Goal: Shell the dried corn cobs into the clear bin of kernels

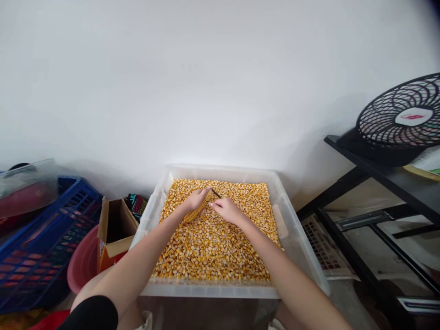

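Note:
My left hand [198,198] is wrapped round an ear of corn [196,212], held slantwise above the loose kernels. My right hand [227,210] is closed on a thin dark tool [216,193], whose exact kind is too small to make out. The two hands are close together, with the tool beside the upper end of the ear. Under them, a wide translucent plastic bin [220,290] holds a thick layer of yellow and whitish corn kernels [213,252].
Left of the bin stand an open cardboard box [118,224], a pink basin [82,261] and a blue plastic crate [37,256]. On the right, a black-framed table [385,176] carries a black fan [409,117]. A white wall [220,91] rises behind the bin.

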Motion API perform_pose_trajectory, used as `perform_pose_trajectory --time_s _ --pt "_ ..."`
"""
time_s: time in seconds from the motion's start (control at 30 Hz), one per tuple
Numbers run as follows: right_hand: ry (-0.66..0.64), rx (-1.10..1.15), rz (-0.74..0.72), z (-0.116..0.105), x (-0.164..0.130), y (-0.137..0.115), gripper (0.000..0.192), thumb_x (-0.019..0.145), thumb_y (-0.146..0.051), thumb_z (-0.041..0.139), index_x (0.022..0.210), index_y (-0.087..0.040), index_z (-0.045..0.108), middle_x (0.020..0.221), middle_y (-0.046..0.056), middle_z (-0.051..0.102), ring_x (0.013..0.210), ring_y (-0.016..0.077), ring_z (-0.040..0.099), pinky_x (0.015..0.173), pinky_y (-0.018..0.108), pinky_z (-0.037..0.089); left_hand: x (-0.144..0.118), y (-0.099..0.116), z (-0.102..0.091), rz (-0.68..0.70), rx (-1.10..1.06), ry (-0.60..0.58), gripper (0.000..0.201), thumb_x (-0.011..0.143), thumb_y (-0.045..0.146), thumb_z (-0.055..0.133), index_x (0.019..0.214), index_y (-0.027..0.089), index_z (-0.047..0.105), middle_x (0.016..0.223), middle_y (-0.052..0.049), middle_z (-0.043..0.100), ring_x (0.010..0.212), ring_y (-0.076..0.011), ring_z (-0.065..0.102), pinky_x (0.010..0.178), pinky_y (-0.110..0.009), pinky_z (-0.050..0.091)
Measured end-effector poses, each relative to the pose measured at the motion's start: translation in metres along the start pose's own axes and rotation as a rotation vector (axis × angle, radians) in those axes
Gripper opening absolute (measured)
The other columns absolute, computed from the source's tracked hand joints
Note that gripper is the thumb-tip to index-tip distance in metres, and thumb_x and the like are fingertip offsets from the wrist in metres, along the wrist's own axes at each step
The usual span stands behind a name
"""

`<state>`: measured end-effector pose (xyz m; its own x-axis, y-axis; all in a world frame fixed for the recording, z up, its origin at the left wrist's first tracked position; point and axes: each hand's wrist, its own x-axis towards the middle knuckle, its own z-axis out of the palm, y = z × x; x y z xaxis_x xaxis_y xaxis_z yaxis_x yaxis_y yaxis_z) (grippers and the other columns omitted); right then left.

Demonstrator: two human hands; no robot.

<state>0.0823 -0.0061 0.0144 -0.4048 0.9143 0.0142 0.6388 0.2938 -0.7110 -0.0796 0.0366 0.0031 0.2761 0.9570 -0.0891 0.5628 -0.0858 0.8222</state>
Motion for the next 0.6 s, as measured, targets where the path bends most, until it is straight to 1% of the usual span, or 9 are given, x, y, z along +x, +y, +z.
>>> perform_pose_trajectory --time_s 0.07,0.2,0.27,0.33,0.43,0.6 --pt "-0.034 -0.026 -0.012 -0.006 -0.001 0.000 0.040 0.083 -0.039 0.040 0.055 -0.013 0.052 0.047 -0.004 0.038 0.048 0.0069 0.032 0.050 0.021 0.021 0.000 0.002 0.000 0.051 0.048 -0.002 0.055 0.081 0.057 0.022 0.060 0.015 0.052 0.048 -0.001 0.051 0.055 -0.0173 0.049 0.055 -0.026 0.036" --pt "-0.113 -0.076 -0.030 -0.010 -0.002 0.000 0.038 0.081 -0.038 0.043 0.054 -0.013 0.054 0.046 -0.003 0.039 0.046 0.0068 0.032 0.049 0.021 0.019 -0.003 0.007 -0.001 0.215 0.190 -0.075 0.051 0.081 0.054 0.026 0.056 0.016 0.048 0.050 0.000 0.049 0.053 -0.0145 0.046 0.054 -0.025 0.033" --pt "-0.128 -0.099 -0.035 -0.011 -0.002 -0.002 0.038 0.080 -0.037 0.045 0.053 -0.013 0.054 0.045 -0.003 0.039 0.046 0.0069 0.033 0.048 0.021 0.019 -0.004 0.008 -0.001 0.248 0.222 -0.092 0.050 0.081 0.054 0.027 0.055 0.016 0.048 0.050 0.000 0.049 0.052 -0.0135 0.045 0.054 -0.024 0.032" --pt "-0.130 -0.099 -0.035 -0.011 -0.002 -0.004 0.038 0.081 -0.037 0.045 0.053 -0.013 0.055 0.045 -0.003 0.041 0.046 0.0069 0.033 0.049 0.022 0.019 -0.004 0.009 -0.001 0.224 0.203 -0.076 0.051 0.081 0.054 0.026 0.056 0.016 0.050 0.050 -0.001 0.049 0.053 -0.0140 0.046 0.054 -0.024 0.032" --pt "-0.137 -0.081 -0.034 -0.013 -0.002 -0.005 0.038 0.082 -0.037 0.044 0.056 -0.013 0.057 0.047 -0.003 0.044 0.047 0.0068 0.034 0.050 0.022 0.021 -0.003 0.007 -0.003 0.129 0.118 -0.054 0.054 0.080 0.056 0.025 0.059 0.015 0.053 0.050 -0.002 0.052 0.054 -0.0159 0.048 0.054 -0.025 0.035" --pt "-0.043 -0.082 -0.023 -0.019 -0.003 -0.003 0.041 0.083 -0.041 0.040 0.056 -0.014 0.054 0.048 -0.003 0.042 0.048 0.0073 0.035 0.050 0.021 0.021 -0.001 0.004 -0.005 -0.006 -0.029 -0.002 0.055 0.078 0.058 0.027 0.072 0.013 0.057 0.053 -0.002 0.056 0.056 -0.0188 0.053 0.057 -0.027 0.039"
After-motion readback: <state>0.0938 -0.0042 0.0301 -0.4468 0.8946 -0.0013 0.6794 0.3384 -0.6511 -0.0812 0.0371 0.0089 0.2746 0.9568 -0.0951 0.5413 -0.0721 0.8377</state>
